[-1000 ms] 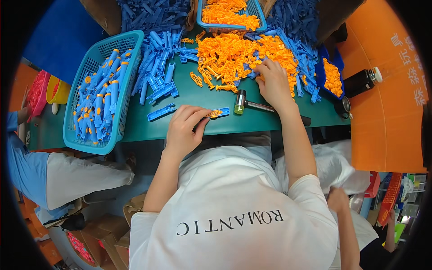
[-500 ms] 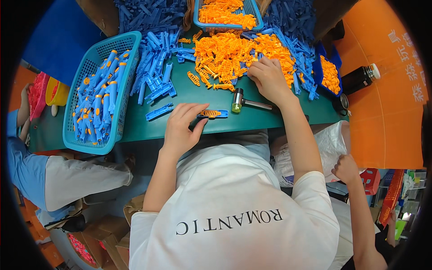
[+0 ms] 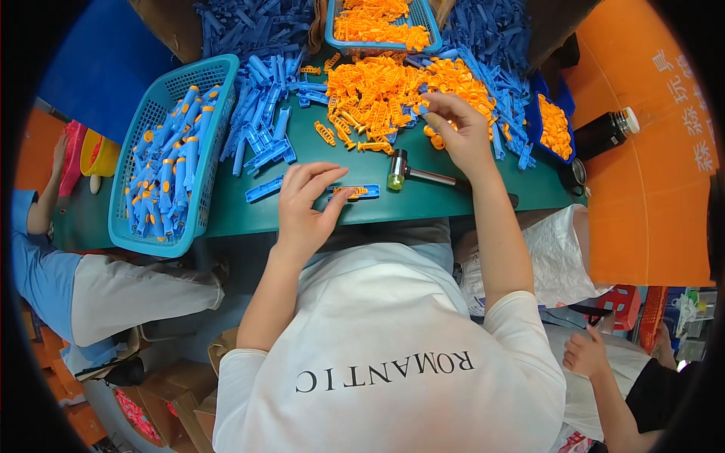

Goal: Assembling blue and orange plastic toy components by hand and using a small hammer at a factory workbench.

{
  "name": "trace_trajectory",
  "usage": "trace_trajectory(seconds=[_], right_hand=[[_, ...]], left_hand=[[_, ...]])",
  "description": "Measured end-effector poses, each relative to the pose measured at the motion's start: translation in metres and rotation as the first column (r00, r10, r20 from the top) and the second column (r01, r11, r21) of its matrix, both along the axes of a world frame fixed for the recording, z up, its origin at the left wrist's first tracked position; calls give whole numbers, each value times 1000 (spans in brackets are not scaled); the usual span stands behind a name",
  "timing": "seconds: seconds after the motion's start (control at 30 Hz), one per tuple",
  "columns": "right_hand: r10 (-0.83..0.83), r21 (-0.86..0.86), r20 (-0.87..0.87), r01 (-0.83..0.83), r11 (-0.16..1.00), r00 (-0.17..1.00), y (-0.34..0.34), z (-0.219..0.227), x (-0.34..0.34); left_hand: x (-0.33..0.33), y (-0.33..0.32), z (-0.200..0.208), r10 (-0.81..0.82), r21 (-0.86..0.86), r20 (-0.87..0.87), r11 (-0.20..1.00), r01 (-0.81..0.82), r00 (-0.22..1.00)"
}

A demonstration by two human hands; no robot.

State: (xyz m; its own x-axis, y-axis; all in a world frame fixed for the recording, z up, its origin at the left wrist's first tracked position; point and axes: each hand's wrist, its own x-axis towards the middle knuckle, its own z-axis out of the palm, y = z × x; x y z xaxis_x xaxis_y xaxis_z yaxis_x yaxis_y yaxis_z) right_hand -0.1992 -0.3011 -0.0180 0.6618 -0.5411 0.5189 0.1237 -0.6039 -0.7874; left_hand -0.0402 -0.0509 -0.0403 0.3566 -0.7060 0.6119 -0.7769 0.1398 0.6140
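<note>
My left hand (image 3: 308, 202) rests at the near table edge, thumb and fingertips closed around the left end of a blue plastic casing (image 3: 367, 192). An orange ribbed insert (image 3: 349, 191) lies in that casing, partly hidden by the fingers. Left of the hand is another blue casing part (image 3: 264, 189). My right hand (image 3: 462, 134) is raised over the near side of an orange parts pile, pinching what looks like a small orange piece (image 3: 424, 109); its exact shape is unclear. A small hammer (image 3: 430, 177) with a metal head and a clear yellowish face lies between the hands.
A turquoise basket (image 3: 121, 215) of blue tubes with orange ends stands left. Loose blue parts (image 3: 260, 113), orange inserts (image 3: 370, 90) and orange caps (image 3: 464, 87) cover the green table's (image 3: 249, 219) far side. A black bottle (image 3: 600, 134) stands right. Other people sit on both sides.
My right hand has lifted off the orange caps and drawn slightly back, its fingertips now pinched. The left hand has shifted slightly over the casing. The person at right has lowered a hand.
</note>
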Motion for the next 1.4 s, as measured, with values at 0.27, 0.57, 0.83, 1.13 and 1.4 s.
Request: trace_trajectory(seconds=[0.27, 0.57, 0.83, 1.13, 1.4], right_hand=[[140, 640, 412, -395, 660, 900, 94, 9, 7], [135, -385, -127, -174, 907, 983, 105, 14, -11], [-14, -144, -77, 3, 990, 997, 82, 1, -23], [104, -367, -233, -187, 911, 967, 102, -1, -5], [181, -376, -282, -282, 883, 942, 104, -9, 9]], left_hand=[[-22, -23, 31, -264, -225, -948, 951, 210, 180], [-2, 7, 31, -55, 93, -914, 936, 339, 403], [13, 12, 5, -45, 231, 25, 972, 38, 999], [10, 24, -8, -47, 247, -184, 964, 93, 982], [12, 25, -10, -49, 241, -204, 965, 98, 978]])
